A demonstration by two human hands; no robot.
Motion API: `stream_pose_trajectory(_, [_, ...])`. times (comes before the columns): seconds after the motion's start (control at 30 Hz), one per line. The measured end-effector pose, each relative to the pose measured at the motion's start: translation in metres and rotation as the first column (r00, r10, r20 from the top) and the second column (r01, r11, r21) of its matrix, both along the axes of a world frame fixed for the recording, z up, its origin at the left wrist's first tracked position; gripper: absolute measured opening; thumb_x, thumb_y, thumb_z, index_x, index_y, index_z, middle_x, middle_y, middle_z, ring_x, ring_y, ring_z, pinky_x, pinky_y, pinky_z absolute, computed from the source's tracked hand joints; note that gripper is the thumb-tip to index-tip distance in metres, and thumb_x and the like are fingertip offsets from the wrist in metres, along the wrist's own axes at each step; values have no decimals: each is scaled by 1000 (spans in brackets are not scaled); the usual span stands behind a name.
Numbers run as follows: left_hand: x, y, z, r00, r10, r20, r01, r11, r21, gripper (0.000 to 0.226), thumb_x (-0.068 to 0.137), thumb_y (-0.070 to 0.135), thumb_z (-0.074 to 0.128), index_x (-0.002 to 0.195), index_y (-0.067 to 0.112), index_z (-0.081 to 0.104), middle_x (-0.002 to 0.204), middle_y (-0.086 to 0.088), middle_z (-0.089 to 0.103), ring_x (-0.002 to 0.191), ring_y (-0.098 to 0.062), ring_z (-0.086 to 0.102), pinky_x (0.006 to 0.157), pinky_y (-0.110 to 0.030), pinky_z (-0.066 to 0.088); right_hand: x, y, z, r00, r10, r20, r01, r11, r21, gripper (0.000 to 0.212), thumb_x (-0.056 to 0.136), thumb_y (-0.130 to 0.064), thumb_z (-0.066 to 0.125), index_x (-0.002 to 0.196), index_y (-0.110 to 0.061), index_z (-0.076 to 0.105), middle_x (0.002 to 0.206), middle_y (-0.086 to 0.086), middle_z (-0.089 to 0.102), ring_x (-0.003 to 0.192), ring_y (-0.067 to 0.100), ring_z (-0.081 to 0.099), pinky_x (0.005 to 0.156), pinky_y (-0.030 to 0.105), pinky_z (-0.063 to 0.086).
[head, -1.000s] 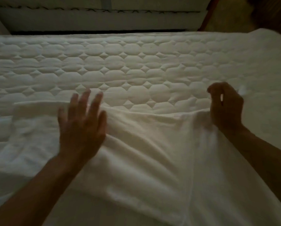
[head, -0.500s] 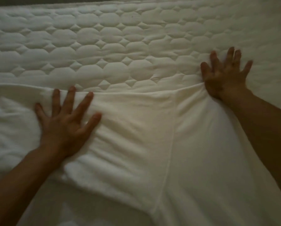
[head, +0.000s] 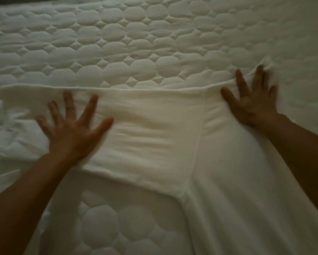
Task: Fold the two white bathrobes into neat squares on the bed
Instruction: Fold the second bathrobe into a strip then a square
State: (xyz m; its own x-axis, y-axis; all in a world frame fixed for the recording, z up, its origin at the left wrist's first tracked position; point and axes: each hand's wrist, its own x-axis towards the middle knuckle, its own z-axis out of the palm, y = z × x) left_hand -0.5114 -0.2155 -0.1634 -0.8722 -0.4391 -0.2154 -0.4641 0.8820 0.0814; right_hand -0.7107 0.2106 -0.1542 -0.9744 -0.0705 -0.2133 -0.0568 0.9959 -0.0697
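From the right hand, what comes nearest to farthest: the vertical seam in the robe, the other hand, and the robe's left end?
1. Seam: just left of the right hand, running down the bathrobe.
2. Left hand: well across, pressed flat on the robe's left part.
3. Left end: farthest, past the left hand at the far left of the bed.

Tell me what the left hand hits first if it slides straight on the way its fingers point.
The left hand would first cross the bathrobe's straight far edge, then only bare quilted mattress as far as the picture shows.
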Motion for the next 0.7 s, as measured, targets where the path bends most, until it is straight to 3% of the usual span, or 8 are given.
stream_pose_trajectory(0.17, [-10, 1, 21, 980, 52, 192, -61, 997, 39, 82, 75, 97, 8, 145, 66, -20, 168, 0, -26, 155, -42, -14, 115, -75, -5, 53, -1, 25, 996, 56, -72, -59, 997, -51, 81, 86, -82, 13, 156, -47, -5, 168, 10, -14, 155, 29, -8, 121, 60, -2])
stream_pose_trajectory(0.23, [-14, 43, 35, 995, 13, 98, -13, 1000, 1, 80, 91, 76, 17, 161, 41, 3, 171, -10, -9, 155, -45, -3, 113, -79, 0, 106, 7, 30, 993, 98, -68, -102, 993, -54, 78, 89, -79, 13, 157, -46, -3, 168, 10, -13, 155, 28, -8, 121, 57, -4])
stream_pose_trajectory(0.3, [0, 129, 48, 975, -187, -117, 186, 982, -16, 72, 96, 51, 31, 160, 19, 27, 170, -17, 13, 154, -45, 15, 112, -81, 6, 165, 18, 31, 987, 160, -14, -160, 987, -26, 73, 93, -76, 12, 158, -45, -4, 168, 10, -16, 155, 28, -12, 122, 57, -6])
stream_pose_trajectory(0.33, [15, 178, 51, 936, -284, -208, 292, 957, 6, 72, 95, 50, 34, 158, 17, 32, 168, -16, 21, 153, -42, 21, 113, -78, 10, 191, 25, 29, 985, 172, 1, -172, 985, -25, 71, 96, -73, 12, 158, -44, -4, 168, 10, -16, 155, 27, -13, 122, 57, -6])
stream_pose_trajectory(0.4, [55, 280, 54, 868, -412, -276, 448, 890, 79, 72, 96, 56, 33, 157, 18, 35, 166, -12, 28, 153, -37, 25, 117, -73, 16, 236, 50, 27, 987, 158, 12, -158, 987, -34, 67, 99, -66, 15, 159, -41, -2, 168, 11, -13, 155, 29, -11, 122, 59, -1])
stream_pose_trajectory(0.5, [124, 385, 48, 859, -483, -170, 510, 839, 189, 75, 98, 64, 29, 159, 21, 33, 167, -10, 27, 155, -35, 22, 117, -70, 17, 299, 98, 20, 991, 126, 53, -126, 992, 12, 70, 102, -56, 27, 160, -34, -3, 168, 14, -7, 155, 32, -6, 121, 60, 6])
stream_pose_trajectory(0.6, [190, 425, 36, 888, -454, -68, 458, 868, 193, 78, 96, 70, 30, 157, 23, 37, 167, -8, 27, 154, -37, 21, 120, -67, 12, 373, 151, 21, 999, 39, 22, -37, 996, -84, 65, 102, -52, 28, 161, -33, 9, 168, 12, 7, 156, 28, 7, 123, 54, 10])
stream_pose_trajectory(0.7, [222, 424, 21, 889, -455, -49, 457, 878, 140, 77, 95, 70, 33, 160, 30, 29, 169, -6, 20, 156, -39, 15, 121, -66, 10, 443, 203, 22, 996, 82, 28, -78, 989, -126, 62, 102, -56, 23, 159, -33, 22, 168, 10, 13, 155, 28, 12, 122, 53, 14])
